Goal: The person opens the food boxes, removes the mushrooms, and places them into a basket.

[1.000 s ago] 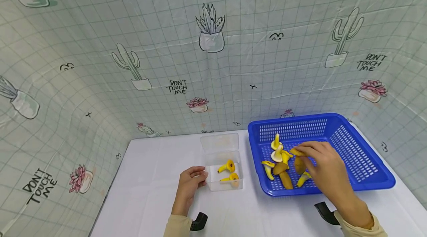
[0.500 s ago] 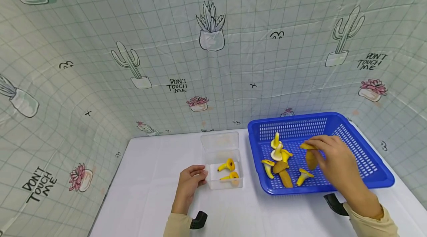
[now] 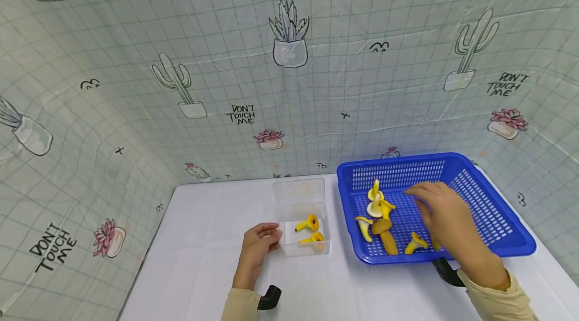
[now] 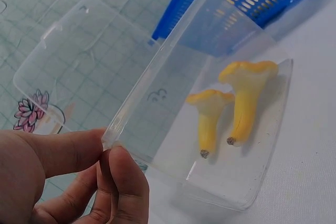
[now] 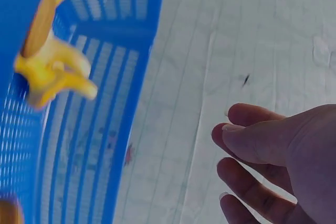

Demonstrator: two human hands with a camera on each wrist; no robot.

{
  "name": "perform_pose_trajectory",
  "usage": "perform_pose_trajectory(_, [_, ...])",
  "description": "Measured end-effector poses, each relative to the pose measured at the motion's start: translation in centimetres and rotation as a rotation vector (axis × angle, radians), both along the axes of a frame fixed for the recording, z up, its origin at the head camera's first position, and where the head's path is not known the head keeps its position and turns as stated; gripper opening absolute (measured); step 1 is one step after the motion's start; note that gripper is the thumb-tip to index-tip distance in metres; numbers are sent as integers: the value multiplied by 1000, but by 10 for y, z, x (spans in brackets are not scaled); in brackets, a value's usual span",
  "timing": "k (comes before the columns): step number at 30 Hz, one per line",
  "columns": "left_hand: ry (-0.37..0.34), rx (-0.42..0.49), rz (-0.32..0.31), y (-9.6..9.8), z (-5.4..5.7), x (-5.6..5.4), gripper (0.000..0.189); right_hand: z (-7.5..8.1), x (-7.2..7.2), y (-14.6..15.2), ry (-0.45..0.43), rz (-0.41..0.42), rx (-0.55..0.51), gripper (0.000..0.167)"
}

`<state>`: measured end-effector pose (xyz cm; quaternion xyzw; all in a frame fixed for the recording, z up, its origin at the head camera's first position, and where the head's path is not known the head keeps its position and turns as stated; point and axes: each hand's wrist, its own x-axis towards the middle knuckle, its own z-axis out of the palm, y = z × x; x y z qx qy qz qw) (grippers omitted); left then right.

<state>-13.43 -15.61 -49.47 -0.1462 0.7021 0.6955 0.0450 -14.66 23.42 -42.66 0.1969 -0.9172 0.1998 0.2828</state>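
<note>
My left hand (image 3: 259, 248) pinches the near left corner of a clear plastic box's rim (image 4: 131, 111) between thumb and fingers. Two yellow toy mushrooms (image 4: 245, 100) lie inside that box, and its hinged lid (image 3: 298, 191) is folded back. Over the blue basket (image 3: 502, 249) hovers my right hand (image 3: 448, 220), fingers loosely bent, nothing between them in the right wrist view. In the basket's left half are several mushrooms: a brown one (image 3: 388, 241), a yellow one (image 3: 416, 244) near the front wall, and white-capped ones (image 3: 374, 208). A sliver of another brown mushroom (image 3: 436, 244) shows under my right hand.
A white cloth (image 3: 217, 230) covers the table, with a cactus-print sheet (image 3: 226, 70) hanging behind and around it. The basket's tall slotted walls stand right of the box, a narrow gap between them. Black wrist mounts (image 3: 270, 298) jut from both sleeves.
My right hand has let go of a brown mushroom it held over the basket, after carrying it right. The yellow mushroom near the front has turned. My left hand stays on the box.
</note>
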Motion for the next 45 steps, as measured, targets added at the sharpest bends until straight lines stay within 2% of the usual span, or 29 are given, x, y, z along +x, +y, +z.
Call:
perform_pose_trajectory(12, [-12, 8, 5, 0, 1, -1, 33, -3, 4, -56, 21, 206, 25, 35])
perform_pose_trajectory(15, [-10, 4, 5, 0, 1, 0, 34, -3, 4, -69, -7, 238, 35, 34])
perform_pose_trajectory(27, [8, 14, -2, 0, -2, 0, 34, -2, -4, -113, -55, 305, 88, 34])
perform_pose_trajectory(45, [11, 12, 2, 0, 0, 0, 33, -8, -23, -157, -160, 370, 155, 30])
